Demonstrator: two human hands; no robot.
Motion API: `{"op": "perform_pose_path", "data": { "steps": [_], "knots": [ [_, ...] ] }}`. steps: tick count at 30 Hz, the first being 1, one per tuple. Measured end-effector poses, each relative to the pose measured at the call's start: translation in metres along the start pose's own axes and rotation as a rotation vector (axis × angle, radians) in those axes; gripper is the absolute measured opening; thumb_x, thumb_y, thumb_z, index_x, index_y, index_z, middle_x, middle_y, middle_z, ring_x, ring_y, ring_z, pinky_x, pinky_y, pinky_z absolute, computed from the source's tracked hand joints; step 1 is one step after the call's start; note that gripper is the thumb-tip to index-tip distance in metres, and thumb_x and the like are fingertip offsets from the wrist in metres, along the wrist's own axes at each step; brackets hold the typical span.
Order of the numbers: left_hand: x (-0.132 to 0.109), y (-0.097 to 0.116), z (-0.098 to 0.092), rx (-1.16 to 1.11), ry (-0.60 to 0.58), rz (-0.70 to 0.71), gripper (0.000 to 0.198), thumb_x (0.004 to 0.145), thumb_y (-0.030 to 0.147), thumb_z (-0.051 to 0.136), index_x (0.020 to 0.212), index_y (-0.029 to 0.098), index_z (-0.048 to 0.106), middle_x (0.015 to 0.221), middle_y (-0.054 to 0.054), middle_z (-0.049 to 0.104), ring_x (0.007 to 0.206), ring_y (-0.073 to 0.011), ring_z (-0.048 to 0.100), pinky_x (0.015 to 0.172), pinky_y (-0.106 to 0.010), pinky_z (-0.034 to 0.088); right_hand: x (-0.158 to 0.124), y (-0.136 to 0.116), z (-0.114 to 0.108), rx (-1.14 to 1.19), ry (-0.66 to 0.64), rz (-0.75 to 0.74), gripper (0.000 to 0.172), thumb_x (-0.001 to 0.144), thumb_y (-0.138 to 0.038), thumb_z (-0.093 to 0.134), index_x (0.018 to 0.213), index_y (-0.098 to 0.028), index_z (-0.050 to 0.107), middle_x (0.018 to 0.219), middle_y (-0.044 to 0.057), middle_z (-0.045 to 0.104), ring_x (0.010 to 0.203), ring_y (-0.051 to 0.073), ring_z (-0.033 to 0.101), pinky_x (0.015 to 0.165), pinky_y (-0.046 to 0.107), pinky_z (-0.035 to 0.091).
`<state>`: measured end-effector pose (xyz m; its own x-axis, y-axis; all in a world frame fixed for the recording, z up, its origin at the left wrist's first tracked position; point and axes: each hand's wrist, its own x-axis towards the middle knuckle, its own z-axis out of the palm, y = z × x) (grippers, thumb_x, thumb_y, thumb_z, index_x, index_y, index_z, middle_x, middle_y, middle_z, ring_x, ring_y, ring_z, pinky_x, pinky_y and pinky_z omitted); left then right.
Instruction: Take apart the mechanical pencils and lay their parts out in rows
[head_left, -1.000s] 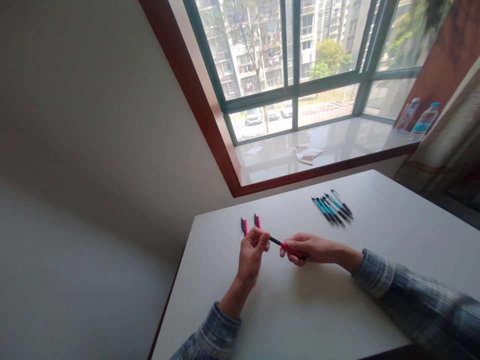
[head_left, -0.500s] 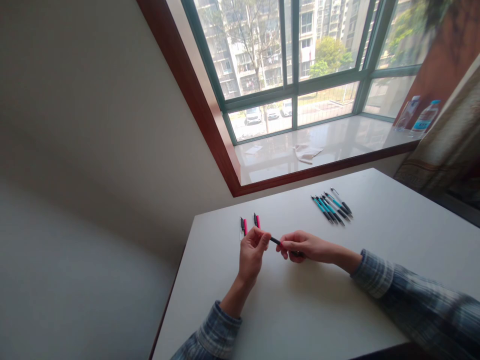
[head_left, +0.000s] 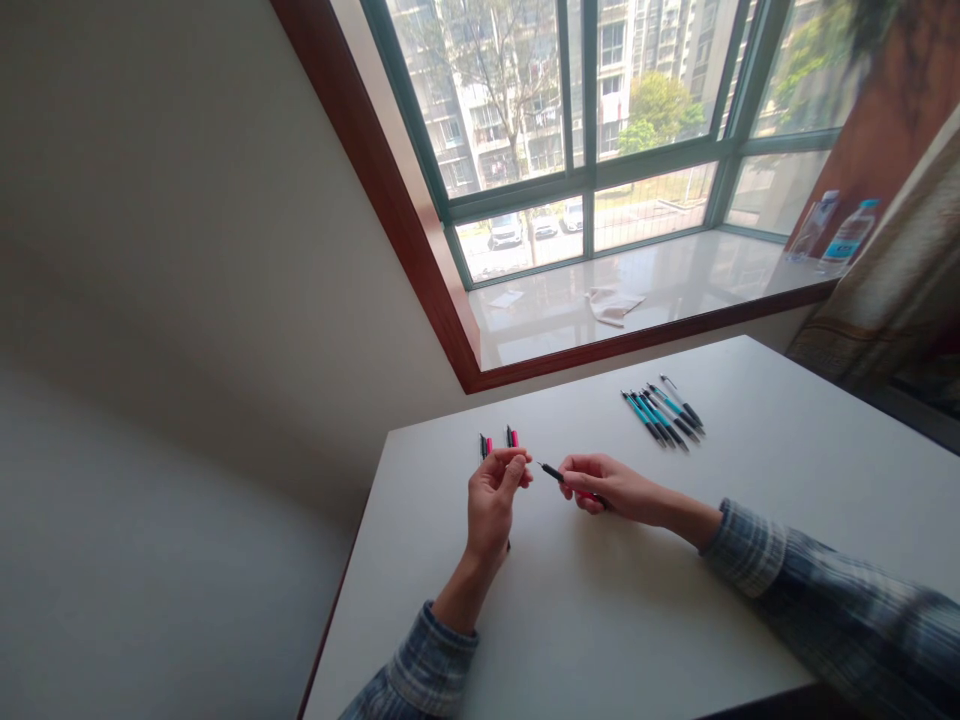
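Note:
My right hand [head_left: 604,485] grips a black and pink pen [head_left: 553,472], its thin bare tip pointing left at my other hand. A small gap separates that tip from my left hand [head_left: 495,498], whose thumb and forefinger are pinched together; whatever they may hold is too small to make out. Just under the left wrist a dark end of something pokes out, mostly hidden. Behind the left hand lie black and pink pens [head_left: 513,437], partly covered by the fingers. Farther right, several teal and black pens [head_left: 664,415] lie side by side.
The white table [head_left: 622,620] stands against the wall below a window sill [head_left: 547,325]. On the sill are a crumpled cloth [head_left: 615,304] and plastic bottles [head_left: 847,238]. A curtain [head_left: 870,300] hangs at the right.
My left hand has come off the end of the pen and moved slightly left. The pen's thin tip now shows. My right hand stays nearly in place, holding the pen.

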<state>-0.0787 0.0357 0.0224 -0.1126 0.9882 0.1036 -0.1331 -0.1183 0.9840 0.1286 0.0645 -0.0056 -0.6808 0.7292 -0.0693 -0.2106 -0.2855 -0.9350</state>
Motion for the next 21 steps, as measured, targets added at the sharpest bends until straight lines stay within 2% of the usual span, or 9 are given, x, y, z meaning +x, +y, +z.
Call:
{"op": "perform_pose_path", "data": {
  "steps": [2, 6, 9, 12, 14, 17, 19, 21],
  "knots": [
    [-0.001, 0.0, 0.001, 0.004, -0.028, -0.031, 0.028, 0.084, 0.039, 0.077, 0.099, 0.016, 0.074, 0.096, -0.008, 0.073, 0.073, -0.0139, 0.061, 0.076, -0.03, 0.051, -0.001, -0.002, 0.002, 0.059, 0.005, -0.006, 0.04, 0.089, -0.053, 0.074, 0.089, -0.015, 0.061, 0.081, 0.0, 0.057, 0.057, 0.005, 0.041, 0.054, 0.021, 0.028],
    [-0.005, -0.003, 0.005, 0.034, -0.105, -0.083, 0.03, 0.083, 0.035, 0.077, 0.107, 0.017, 0.072, 0.098, -0.009, 0.076, 0.072, -0.0146, 0.064, 0.074, -0.03, 0.052, -0.002, -0.004, 0.003, 0.137, 0.053, -0.002, 0.041, 0.088, -0.054, 0.075, 0.097, -0.016, 0.062, 0.077, -0.003, 0.049, 0.057, 0.006, 0.035, 0.052, 0.021, 0.023],
    [-0.011, -0.002, 0.009, 0.107, -0.184, -0.077, 0.026, 0.082, 0.036, 0.078, 0.099, 0.018, 0.072, 0.096, -0.01, 0.077, 0.074, -0.0177, 0.067, 0.075, -0.032, 0.054, -0.002, -0.003, 0.0, 0.032, 0.085, -0.041, 0.043, 0.085, -0.052, 0.079, 0.103, -0.016, 0.065, 0.068, -0.007, 0.04, 0.055, 0.006, 0.03, 0.051, 0.023, 0.018],
    [-0.014, 0.004, 0.011, 0.304, -0.245, 0.043, 0.016, 0.084, 0.035, 0.077, 0.089, 0.02, 0.076, 0.09, -0.009, 0.077, 0.079, -0.0226, 0.069, 0.079, -0.038, 0.055, -0.001, -0.001, -0.002, -0.082, 0.125, -0.055, 0.043, 0.083, -0.053, 0.08, 0.097, -0.016, 0.065, 0.062, -0.008, 0.038, 0.053, 0.007, 0.029, 0.049, 0.024, 0.017],
    [-0.012, 0.012, 0.007, 0.474, -0.222, 0.178, 0.01, 0.084, 0.033, 0.076, 0.086, 0.023, 0.078, 0.09, -0.008, 0.076, 0.082, -0.0237, 0.068, 0.08, -0.039, 0.053, -0.001, -0.001, -0.002, -0.101, 0.148, -0.053, 0.043, 0.084, -0.055, 0.078, 0.094, -0.016, 0.064, 0.062, -0.008, 0.037, 0.052, 0.007, 0.029, 0.049, 0.024, 0.018],
    [-0.002, 0.022, -0.007, 0.683, -0.09, 0.33, 0.005, 0.084, 0.03, 0.075, 0.085, 0.026, 0.079, 0.093, -0.006, 0.076, 0.082, -0.0226, 0.064, 0.077, -0.035, 0.05, -0.002, -0.001, -0.001, -0.102, 0.159, -0.045, 0.045, 0.083, -0.057, 0.077, 0.092, -0.016, 0.062, 0.064, -0.008, 0.037, 0.052, 0.006, 0.029, 0.049, 0.024, 0.018],
    [0.006, 0.026, -0.019, 0.764, -0.03, 0.34, 0.006, 0.084, 0.028, 0.073, 0.087, 0.026, 0.078, 0.09, -0.005, 0.076, 0.077, -0.0217, 0.062, 0.075, -0.034, 0.048, -0.003, -0.002, -0.001, -0.108, 0.161, -0.034, 0.046, 0.082, -0.058, 0.077, 0.091, -0.016, 0.061, 0.065, -0.008, 0.037, 0.052, 0.006, 0.029, 0.049, 0.024, 0.018],
    [0.012, 0.025, -0.028, 0.869, -0.025, 0.342, 0.007, 0.084, 0.026, 0.071, 0.087, 0.027, 0.077, 0.087, -0.003, 0.076, 0.076, -0.0225, 0.061, 0.075, -0.035, 0.047, -0.003, -0.003, -0.001, -0.12, 0.16, -0.028, 0.046, 0.082, -0.059, 0.077, 0.09, -0.017, 0.061, 0.065, -0.008, 0.038, 0.052, 0.006, 0.03, 0.049, 0.024, 0.019]
  ]
}}
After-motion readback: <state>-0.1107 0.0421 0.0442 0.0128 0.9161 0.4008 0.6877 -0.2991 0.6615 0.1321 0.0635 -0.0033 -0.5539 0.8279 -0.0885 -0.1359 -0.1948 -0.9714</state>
